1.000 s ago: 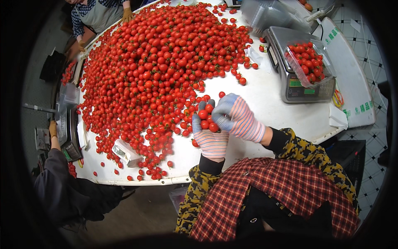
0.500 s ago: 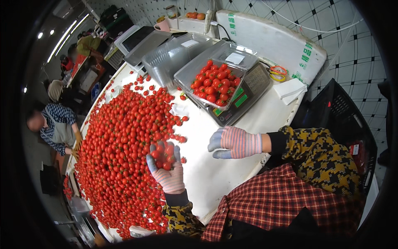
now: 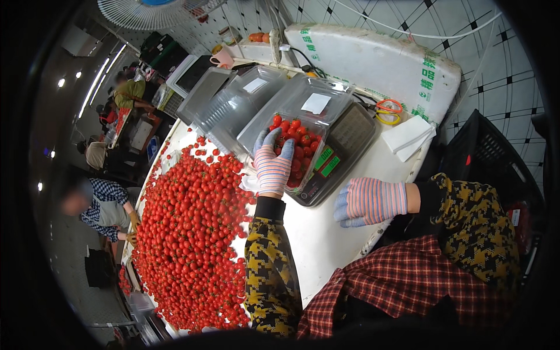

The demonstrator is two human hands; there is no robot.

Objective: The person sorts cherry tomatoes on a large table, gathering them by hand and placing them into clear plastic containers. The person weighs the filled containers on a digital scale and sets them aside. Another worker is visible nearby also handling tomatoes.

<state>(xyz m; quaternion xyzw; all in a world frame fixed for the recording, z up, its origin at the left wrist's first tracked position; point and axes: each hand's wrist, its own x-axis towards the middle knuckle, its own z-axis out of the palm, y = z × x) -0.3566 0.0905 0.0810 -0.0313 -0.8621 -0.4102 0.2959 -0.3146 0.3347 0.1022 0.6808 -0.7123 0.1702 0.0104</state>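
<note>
"Red tomatoes point(image 3: 300, 137) are lying in one clear box point(image 3: 279, 107). Where is it sitting?"

"On one grey scale point(image 3: 350, 151), on the white table point(image 3: 318, 245). I'm counting over ten tomatoes, but the left hand point(image 3: 272, 166) is hiding some."

"What is that hand doing?"

"It's hanging over the box's left side, fingers spread. Its palm is facing away, so I can't tell if it's holding any."

"And the right hand point(image 3: 372, 202)?"

"It's hanging over the table near the scale, its fingers lying close together. I can't tell if they're pinching anything."

"Any labels point(image 3: 315, 104)?"

"I'm seeing two white ones, one on the lid point(image 3: 338, 98) and one on the stack point(image 3: 233, 108) of boxes beside it, both too small to read. Green writing point(image 3: 429, 81) is running along one white board point(image 3: 373, 64), and two green screens point(image 3: 330, 166) are glowing on the scale."

"What else?"

"One pair of scissors point(image 3: 389, 111) and one pink mug point(image 3: 221, 57) are showing. Loose tomatoes are making one big pile point(image 3: 186, 233), too many to count, and one worker point(image 3: 108, 204) is standing at its left edge."
</note>
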